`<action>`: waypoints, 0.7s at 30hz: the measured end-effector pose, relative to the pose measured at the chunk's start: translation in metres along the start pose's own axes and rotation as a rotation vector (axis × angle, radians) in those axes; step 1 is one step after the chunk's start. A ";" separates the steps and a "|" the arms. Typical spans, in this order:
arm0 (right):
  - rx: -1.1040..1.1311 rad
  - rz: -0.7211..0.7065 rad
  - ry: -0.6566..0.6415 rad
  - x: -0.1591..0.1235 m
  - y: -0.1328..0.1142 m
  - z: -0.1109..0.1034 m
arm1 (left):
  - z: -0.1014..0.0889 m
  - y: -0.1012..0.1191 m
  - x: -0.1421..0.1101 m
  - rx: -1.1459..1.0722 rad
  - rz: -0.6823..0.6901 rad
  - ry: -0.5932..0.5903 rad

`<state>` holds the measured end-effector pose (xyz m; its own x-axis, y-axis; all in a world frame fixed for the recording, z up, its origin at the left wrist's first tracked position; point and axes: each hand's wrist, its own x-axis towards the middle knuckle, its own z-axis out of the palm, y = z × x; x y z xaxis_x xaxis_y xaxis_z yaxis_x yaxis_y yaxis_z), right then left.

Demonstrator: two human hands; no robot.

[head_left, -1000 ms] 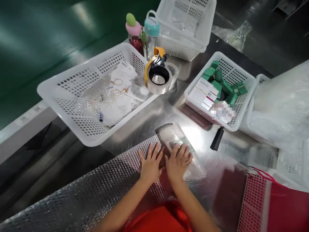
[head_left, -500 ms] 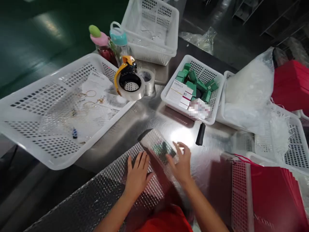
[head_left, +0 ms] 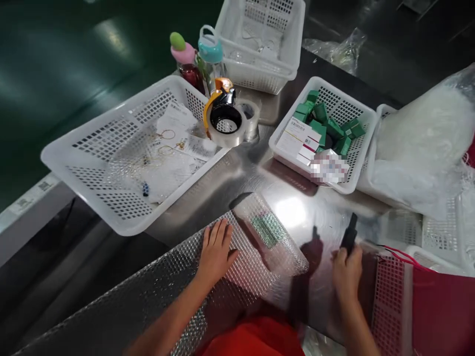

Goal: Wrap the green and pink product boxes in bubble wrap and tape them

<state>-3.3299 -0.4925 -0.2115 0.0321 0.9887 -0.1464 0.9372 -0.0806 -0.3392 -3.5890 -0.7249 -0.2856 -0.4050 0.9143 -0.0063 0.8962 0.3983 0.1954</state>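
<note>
My left hand (head_left: 215,253) lies flat with fingers spread on a long strip of bubble wrap (head_left: 148,296) spread over the steel table (head_left: 237,173). Just to its right, a small green item rolled in bubble wrap (head_left: 269,232) rests on the strip. My right hand (head_left: 347,269) is off to the right, fingers closed around a black-handled tool (head_left: 349,236) that points away from me.
A big white basket (head_left: 92,198) with papers and gold rings sits left, a tape dispenser (head_left: 222,116) on its rim. Two bottles (head_left: 196,54), an empty basket (head_left: 260,44), a basket of green boxes (head_left: 326,123), a white plastic bag (head_left: 423,143) and red bags (head_left: 441,311) surround the work spot.
My right hand left the wrapped item, moved right and took hold of the black tool, lifting it. The left hand stayed flat on the bubble wrap.
</note>
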 end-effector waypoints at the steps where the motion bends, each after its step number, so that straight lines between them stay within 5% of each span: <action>1: 0.027 -0.065 0.038 -0.031 0.005 -0.004 | 0.001 -0.003 -0.001 -0.009 -0.007 -0.007; 2: 0.051 -0.146 0.043 -0.061 0.005 -0.004 | 0.003 -0.006 -0.002 -0.020 -0.017 -0.019; 4: 0.101 -0.375 -0.146 -0.109 -0.010 0.008 | 0.004 -0.010 -0.004 -0.044 -0.042 -0.047; 7: -0.050 -0.599 -0.436 -0.146 -0.062 0.046 | 0.006 -0.013 -0.005 -0.076 -0.059 -0.069; 13: -0.448 -0.722 -0.452 -0.141 -0.144 0.100 | 0.015 -0.013 -0.008 -0.067 -0.097 -0.018; 18: -0.529 -0.766 -0.453 -0.136 -0.163 0.113 | 0.019 -0.013 -0.008 -0.060 -0.122 0.009; 21: -0.537 -0.753 -0.468 -0.139 -0.140 0.107 | 0.018 -0.013 -0.007 -0.071 -0.123 0.006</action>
<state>-3.5024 -0.6319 -0.2433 -0.6568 0.6025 -0.4535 0.6939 0.7183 -0.0504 -3.5944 -0.7348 -0.3060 -0.5125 0.8582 -0.0285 0.8247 0.5012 0.2621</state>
